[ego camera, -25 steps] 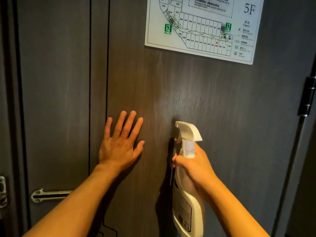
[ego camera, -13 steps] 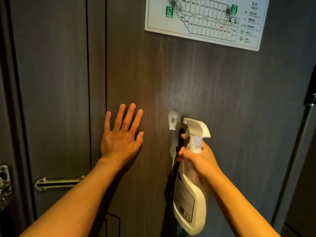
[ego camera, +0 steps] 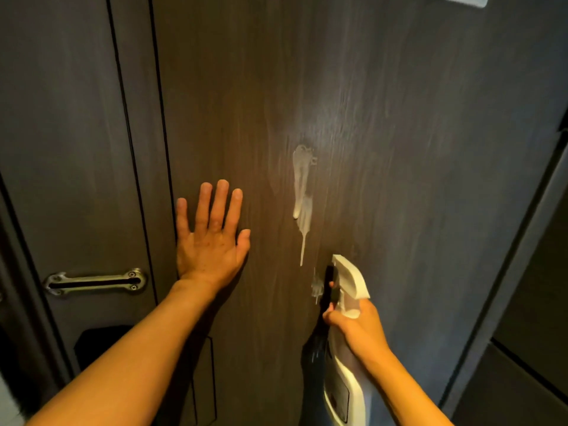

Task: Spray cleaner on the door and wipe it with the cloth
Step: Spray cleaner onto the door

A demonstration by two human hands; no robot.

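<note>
A dark wood-grain door [ego camera: 399, 149] fills the view. My left hand [ego camera: 210, 238] lies flat on it with fingers spread. My right hand [ego camera: 358, 329] grips the neck of a white spray bottle [ego camera: 347, 385], whose nozzle points at the door low and right of centre. A streak of white foam [ego camera: 301, 186] runs down the door above the nozzle, and a smaller wet patch [ego camera: 316, 289] sits just in front of it. No cloth is in view.
A metal door guard latch [ego camera: 95, 282] is fixed to the frame at the left. A dark lock panel [ego camera: 98, 342] sits below it. The white edge of a floor-plan sign [ego camera: 461, 0] shows at the top right. The door's hinge side [ego camera: 522, 241] is at the right.
The view has dropped down the door, so the sign is nearly out of frame. The foam streak has run longer. The bottle has moved lower and a second wet patch has appeared by the nozzle.
</note>
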